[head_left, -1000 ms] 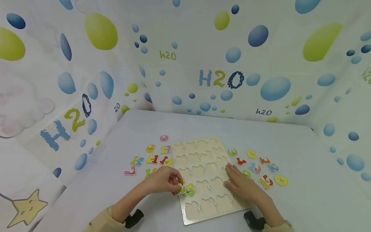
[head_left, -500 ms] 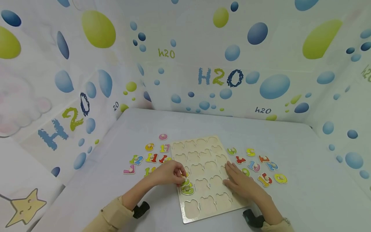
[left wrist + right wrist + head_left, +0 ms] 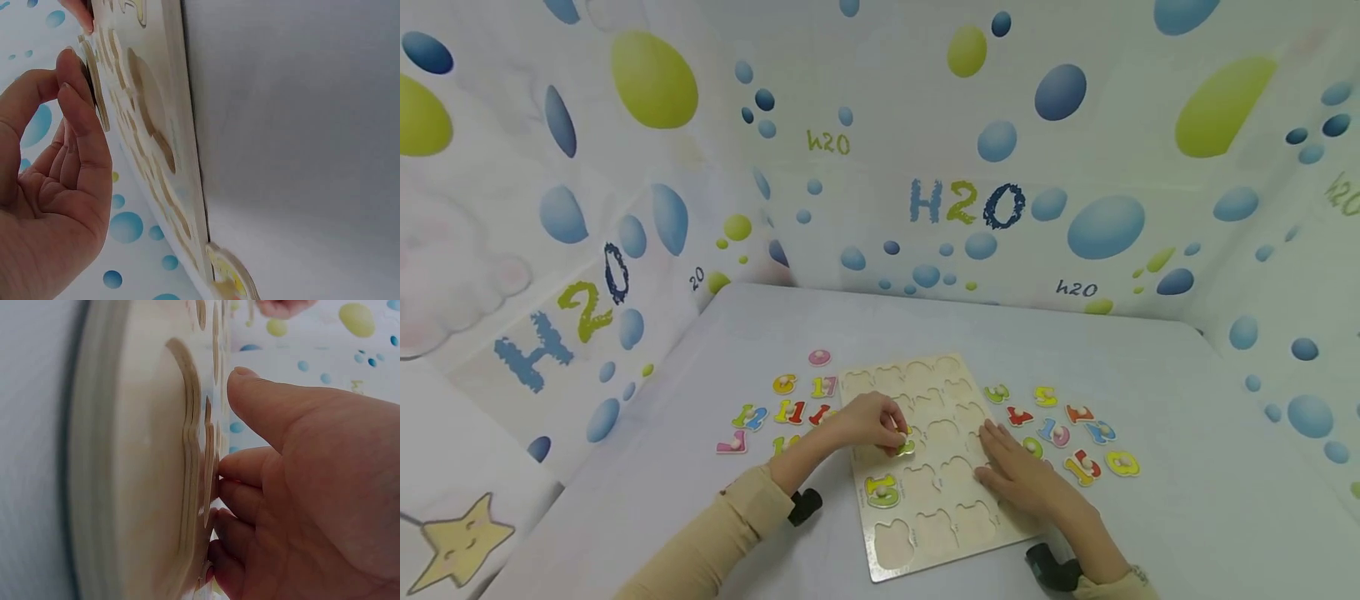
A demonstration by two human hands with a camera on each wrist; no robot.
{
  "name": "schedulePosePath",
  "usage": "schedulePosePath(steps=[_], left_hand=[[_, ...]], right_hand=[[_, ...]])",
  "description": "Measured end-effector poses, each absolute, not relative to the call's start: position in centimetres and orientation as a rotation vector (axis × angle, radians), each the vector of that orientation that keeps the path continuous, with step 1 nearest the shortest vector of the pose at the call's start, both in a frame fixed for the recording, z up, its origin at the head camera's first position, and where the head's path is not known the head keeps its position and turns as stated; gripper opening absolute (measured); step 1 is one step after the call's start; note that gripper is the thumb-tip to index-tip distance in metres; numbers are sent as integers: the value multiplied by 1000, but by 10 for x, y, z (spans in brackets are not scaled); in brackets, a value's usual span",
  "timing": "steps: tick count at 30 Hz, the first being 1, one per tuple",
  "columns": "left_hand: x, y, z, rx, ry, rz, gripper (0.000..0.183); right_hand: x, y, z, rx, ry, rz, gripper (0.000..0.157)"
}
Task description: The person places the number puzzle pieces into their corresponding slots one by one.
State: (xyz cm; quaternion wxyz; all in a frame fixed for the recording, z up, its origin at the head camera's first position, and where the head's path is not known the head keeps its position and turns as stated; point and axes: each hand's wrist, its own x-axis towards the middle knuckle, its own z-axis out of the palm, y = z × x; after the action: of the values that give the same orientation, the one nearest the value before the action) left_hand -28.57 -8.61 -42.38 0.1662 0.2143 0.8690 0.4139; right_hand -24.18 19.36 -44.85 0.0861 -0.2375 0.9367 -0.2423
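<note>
A pale wooden number-puzzle board with cut-out recesses lies in front of me. Over its left half, my left hand pinches a puzzle piece between thumb and fingertips; its green edge shows, but the fingers hide its number. In the left wrist view that piece is edge-on and held off the board. Nearer me, a yellow-and-green two-digit piece lies on the board's left side. My right hand rests with extended fingers on the board's right edge; the right wrist view shows its fingertips touching the surface.
Knobbed number pieces are scattered left of the board, among them a yellow-and-red 11 and a pink 7. More lie on the right, including a yellow 0 and a red 4. A patterned curtain encloses the white table.
My left hand has moved away from me and rightward over the board with the pinched piece, uncovering the yellow-and-green piece. The right hand keeps its place.
</note>
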Motion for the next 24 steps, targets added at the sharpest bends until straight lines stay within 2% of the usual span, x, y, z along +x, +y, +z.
schedulePosePath(steps=[16,24], left_hand=[[-294,-71,-430,613,2466,1143,7],[-294,-67,-433,501,2466,1165,6]], right_hand=[[-241,191,-448,-705,2802,-707,65],[-242,192,-450,-706,2806,-710,66]])
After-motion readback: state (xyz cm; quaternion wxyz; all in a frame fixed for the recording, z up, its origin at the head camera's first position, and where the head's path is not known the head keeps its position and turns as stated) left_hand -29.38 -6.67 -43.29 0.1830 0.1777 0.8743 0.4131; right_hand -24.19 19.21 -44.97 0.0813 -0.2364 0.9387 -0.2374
